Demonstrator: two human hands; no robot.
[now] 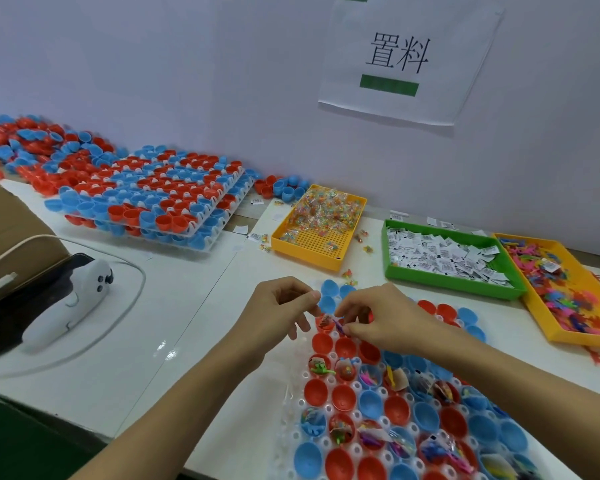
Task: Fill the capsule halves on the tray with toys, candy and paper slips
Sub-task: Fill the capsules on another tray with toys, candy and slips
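A clear tray [293,441] of red and blue capsule halves lies in front of me; some halves hold toys, candy and slips, others stand bare. My right hand [385,320] pinches a small purple toy [339,328] over a red capsule half [325,323] near the tray's far left corner. My left hand [281,306] hovers just left of it with fingers curled; whether it holds anything I cannot tell. Supplies sit beyond: a yellow tray of wrapped candy [317,220], a green tray of paper slips [444,258], an orange tray of toys [561,289].
Stacked trays of capsule halves [153,199] and a loose heap of halves [32,140] lie at the far left by the wall. A white controller [73,299], a black device and a cable sit at the left, beside a cardboard box [0,216]. A paper sign [406,57] hangs on the wall.
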